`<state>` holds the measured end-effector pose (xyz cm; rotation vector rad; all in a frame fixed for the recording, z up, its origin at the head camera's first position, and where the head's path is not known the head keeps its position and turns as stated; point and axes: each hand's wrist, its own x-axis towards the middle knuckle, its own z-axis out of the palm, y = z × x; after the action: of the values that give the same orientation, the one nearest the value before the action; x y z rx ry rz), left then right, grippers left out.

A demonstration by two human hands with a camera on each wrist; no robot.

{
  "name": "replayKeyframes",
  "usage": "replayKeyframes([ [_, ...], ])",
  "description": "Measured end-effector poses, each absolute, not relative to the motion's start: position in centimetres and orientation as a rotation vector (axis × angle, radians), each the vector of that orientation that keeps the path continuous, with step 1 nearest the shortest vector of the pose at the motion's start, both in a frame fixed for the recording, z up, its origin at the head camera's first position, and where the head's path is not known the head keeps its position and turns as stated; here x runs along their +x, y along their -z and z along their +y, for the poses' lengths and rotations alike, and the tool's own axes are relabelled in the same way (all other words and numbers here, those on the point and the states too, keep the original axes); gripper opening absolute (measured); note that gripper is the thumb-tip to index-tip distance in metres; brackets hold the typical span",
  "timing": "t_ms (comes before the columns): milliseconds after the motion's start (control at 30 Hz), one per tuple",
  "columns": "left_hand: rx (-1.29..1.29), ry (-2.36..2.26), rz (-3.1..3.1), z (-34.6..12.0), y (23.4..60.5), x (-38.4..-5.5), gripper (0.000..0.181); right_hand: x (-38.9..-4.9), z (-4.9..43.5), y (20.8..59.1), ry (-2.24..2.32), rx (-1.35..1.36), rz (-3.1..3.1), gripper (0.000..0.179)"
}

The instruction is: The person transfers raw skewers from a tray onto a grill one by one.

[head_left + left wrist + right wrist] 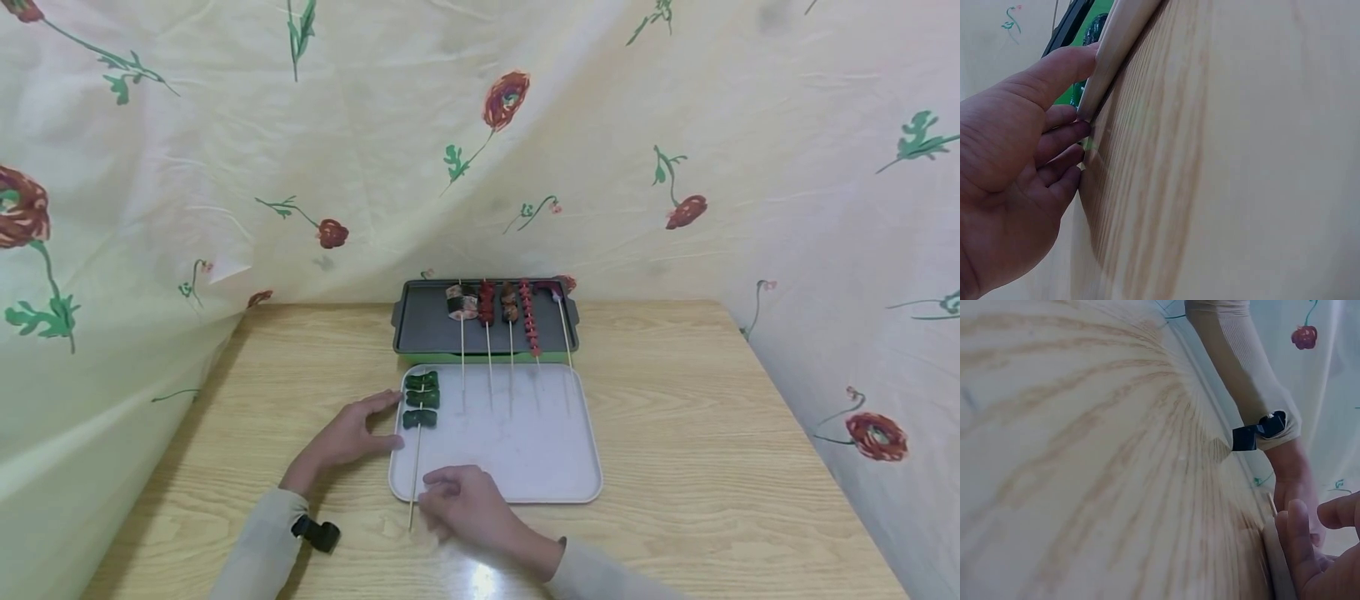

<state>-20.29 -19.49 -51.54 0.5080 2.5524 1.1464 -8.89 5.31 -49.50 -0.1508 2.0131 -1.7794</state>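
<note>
A skewer of green pepper pieces (422,399) lies along the left side of a white tray (517,450), its bare stick reaching past the front rim. My left hand (352,433) is at the tray's left edge, thumb and fingers spread apart and touching the rim. In the left wrist view, the thumb of this left hand (1016,150) rests against the rim. Just right of the skewer's stick, over the tray's front edge, is my right hand (468,508), its fingers loosely bent. The right wrist view shows the right hand (1329,569) with nothing between thumb and fingers.
Behind the tray stands a dark grill plate (427,325) with a green base. Several skewers lie on it, including a black-and-white roll (461,303) and small red pieces (528,317); their sticks extend over the tray. A flowered cloth (375,150) hangs behind the wooden table (675,417).
</note>
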Motion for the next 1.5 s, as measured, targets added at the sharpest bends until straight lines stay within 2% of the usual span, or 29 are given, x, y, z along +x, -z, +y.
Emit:
replayKeyframes([
  [600, 0.515, -1.144, 2.556, -19.5, 51.4, -20.2, 0.080, -8.7, 4.5, 49.8, 1.770, -0.165, 1.904, 0.040],
  [1000, 0.519, -1.152, 2.551, -19.6, 51.5, -20.2, 0.080, -8.9, 4.0, 50.5, 1.856, -0.055, 1.760, 0.038],
  [1500, 0.516, -1.135, 2.555, -19.5, 51.3, -20.2, 0.081, -8.7, 4.7, 49.8, 1.906, -0.049, 1.792, 0.022],
])
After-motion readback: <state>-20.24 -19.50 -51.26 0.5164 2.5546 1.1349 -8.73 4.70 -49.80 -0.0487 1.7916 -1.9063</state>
